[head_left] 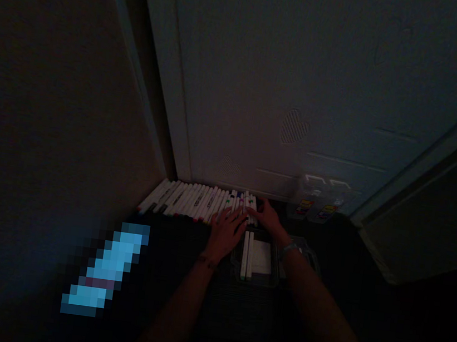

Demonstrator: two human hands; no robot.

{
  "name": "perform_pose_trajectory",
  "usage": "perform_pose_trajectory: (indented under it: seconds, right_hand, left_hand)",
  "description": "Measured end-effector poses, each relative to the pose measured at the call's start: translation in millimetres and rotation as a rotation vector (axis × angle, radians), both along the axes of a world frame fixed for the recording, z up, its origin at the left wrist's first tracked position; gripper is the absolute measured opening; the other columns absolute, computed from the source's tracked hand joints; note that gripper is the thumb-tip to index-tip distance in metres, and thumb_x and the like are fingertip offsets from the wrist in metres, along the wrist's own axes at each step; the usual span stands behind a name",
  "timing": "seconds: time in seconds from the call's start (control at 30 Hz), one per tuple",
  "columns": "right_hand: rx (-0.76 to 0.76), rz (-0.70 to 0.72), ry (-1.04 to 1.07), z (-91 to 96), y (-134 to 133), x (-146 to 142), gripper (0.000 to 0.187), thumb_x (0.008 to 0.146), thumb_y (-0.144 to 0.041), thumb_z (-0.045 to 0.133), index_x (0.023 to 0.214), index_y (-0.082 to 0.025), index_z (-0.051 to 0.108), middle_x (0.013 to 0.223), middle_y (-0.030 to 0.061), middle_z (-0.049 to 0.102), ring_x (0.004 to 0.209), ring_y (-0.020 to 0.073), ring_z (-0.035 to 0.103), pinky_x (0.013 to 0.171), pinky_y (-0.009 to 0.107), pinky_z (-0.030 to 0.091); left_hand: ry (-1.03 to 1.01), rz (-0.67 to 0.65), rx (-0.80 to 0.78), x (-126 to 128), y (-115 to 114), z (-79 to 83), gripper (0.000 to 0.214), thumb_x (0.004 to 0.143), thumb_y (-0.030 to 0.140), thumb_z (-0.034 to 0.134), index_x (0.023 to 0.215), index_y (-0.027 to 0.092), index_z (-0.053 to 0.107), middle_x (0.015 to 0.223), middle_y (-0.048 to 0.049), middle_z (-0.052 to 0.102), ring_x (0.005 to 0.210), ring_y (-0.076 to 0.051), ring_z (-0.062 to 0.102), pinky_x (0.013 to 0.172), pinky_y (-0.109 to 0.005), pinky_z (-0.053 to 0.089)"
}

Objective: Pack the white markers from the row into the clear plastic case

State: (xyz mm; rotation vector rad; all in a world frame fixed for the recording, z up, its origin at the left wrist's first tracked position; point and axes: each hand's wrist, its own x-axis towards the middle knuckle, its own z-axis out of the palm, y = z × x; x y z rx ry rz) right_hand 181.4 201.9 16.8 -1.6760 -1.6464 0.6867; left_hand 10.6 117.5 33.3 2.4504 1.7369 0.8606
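Head view. The left hand (225, 231) lies flat and spread, palm down, its fingertips resting on the near ends of the markers (191, 200). Most of the row runs away to this hand's left. The right hand (268, 216) sits just beside it, fingers pointing across to the last markers at the row's right end. The dim light does not show whether these fingers pinch one or merely touch.

The markers lie side by side on the floor (168, 241), their far ends close against the foot of the door (265, 86) beyond both hands. This backstop probably keeps the row straight, and the flat palm probably keeps the barrels from rolling.

A clear tray (259, 258) sits near the wrists and between them, holding a few white pieces within easy reach. Two small clear boxes (316, 205) stand against the door, to the right of the right hand. A wall (50, 114) closes the corner, well to the left of the left hand.
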Motion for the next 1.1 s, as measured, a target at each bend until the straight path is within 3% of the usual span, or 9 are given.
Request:
perform_pose_trajectory:
  seconds: [0.13,0.5,0.7,0.93,1.1]
  right_hand:
    - [0.059,0.008,-0.165,-1.0,1,-1,0.062,0.066,-0.052,0.067,0.116,-0.02,0.049,0.083,0.0006,0.06,0.073,0.015,0.058,0.063,0.025,0.042]
    - [0.069,0.019,-0.047,-11.0,6,5,0.064,0.065,-0.049,0.07,0.117,-0.02,0.047,0.078,-0.0013,0.059,0.067,0.0136,0.058,0.058,0.023,0.042]
    - [0.038,0.027,0.057,-15.9,11,9,0.048,0.08,-0.05,0.053,0.117,-0.02,0.045,0.077,-0.0011,0.061,0.06,0.0108,0.059,0.05,0.02,0.043]
    - [0.042,0.05,0.059,-15.4,10,11,0.055,0.078,-0.048,0.056,0.124,-0.024,0.038,0.072,-0.0046,0.059,0.057,0.0102,0.057,0.047,0.019,0.04]
    - [0.051,0.057,0.038,-16.2,10,14,0.056,0.074,-0.043,0.063,0.122,-0.022,0.042,0.068,-0.0055,0.055,0.058,0.0103,0.054,0.049,0.019,0.037]
  left_hand:
    - [0.002,0.016,-0.011,0,0,-2.0,0.035,0.092,0.039,0.033,0.122,0.038,0.052,0.136,0.0058,0.046,0.129,-0.025,0.03,0.104,-0.05,0.02]
    - [-0.063,0.056,-0.03,0,6,-9.3,0.036,0.093,0.037,0.033,0.12,0.031,0.056,0.131,0.0013,0.052,0.125,-0.025,0.036,0.102,-0.048,0.022]
    - [-0.065,0.059,-0.008,0,9,-15.0,0.036,0.093,0.037,0.032,0.121,0.032,0.054,0.133,0.0027,0.05,0.125,-0.023,0.037,0.103,-0.047,0.022]
    - [-0.048,0.121,-0.039,-1,10,-12.6,0.041,0.094,0.036,0.028,0.132,0.033,0.042,0.14,0.0011,0.04,0.134,-0.022,0.025,0.106,-0.048,0.018]
    - [0.002,0.091,-0.015,-1,10,-16.3,0.04,0.094,0.036,0.028,0.132,0.035,0.041,0.142,0.0041,0.037,0.136,-0.021,0.02,0.108,-0.05,0.012]
